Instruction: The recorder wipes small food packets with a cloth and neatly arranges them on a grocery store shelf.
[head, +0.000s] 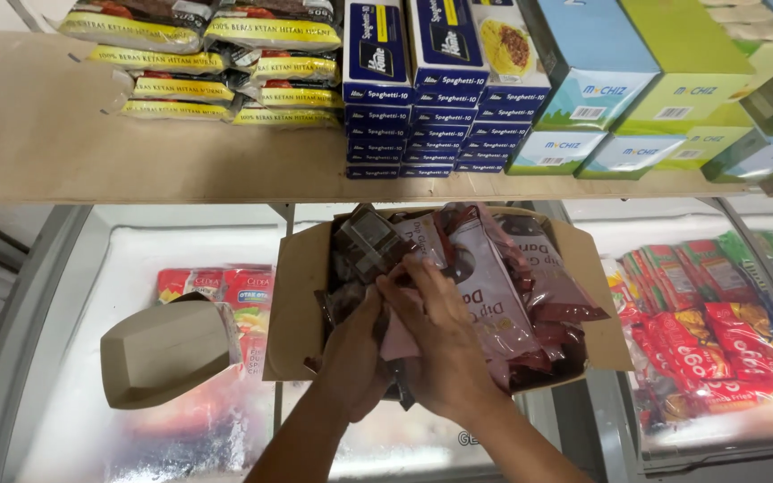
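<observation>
An open cardboard box rests on a glass-topped chest freezer and is stuffed with dark brown and pink snack pouches. Both my hands are inside it. My left hand reaches in at the box's left side among the dark pouches. My right hand lies over it, fingers curled around a pink pouch near the middle. A dark pouch sticks up just beyond my fingers.
A folded grey cardboard piece lies on the freezer lid at left. Red and green packets show under the glass at right. A wooden shelf above carries yellow rice bags, blue spaghetti boxes and blue-green cartons.
</observation>
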